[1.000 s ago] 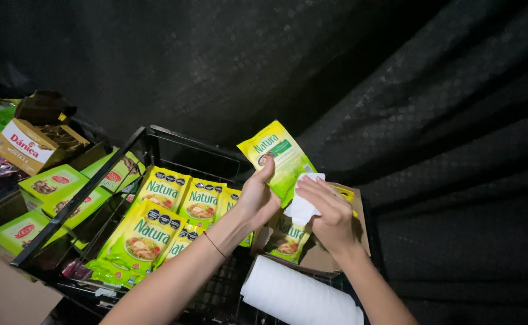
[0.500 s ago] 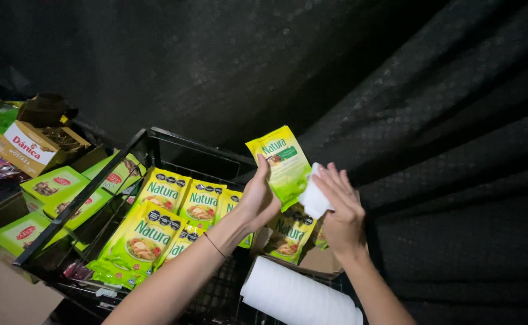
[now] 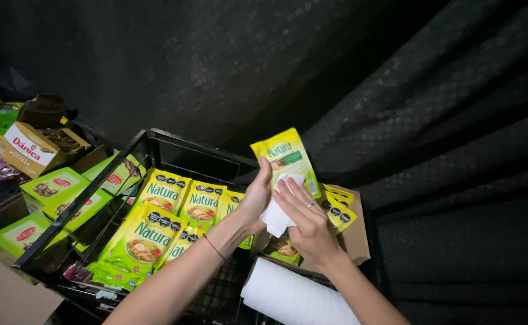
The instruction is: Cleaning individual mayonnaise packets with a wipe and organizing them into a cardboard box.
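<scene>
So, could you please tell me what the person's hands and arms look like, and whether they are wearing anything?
Both forearms are bare, with no sleeves in view. The left hand has a thin dark band around its wrist, like a cord bracelet or hair tie. The right hand wears a slim, pale ring on one finger. No gloves or watch show on either.

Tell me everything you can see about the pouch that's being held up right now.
The yellow pouch is a flat, glossy, flexible sachet with a green band and a small food picture on its face. It is raised above the black wire basket, tilted, top edge leaning left. The left hand grips its lower left edge; the right hand presses a white paper towel against its lower part.
</scene>
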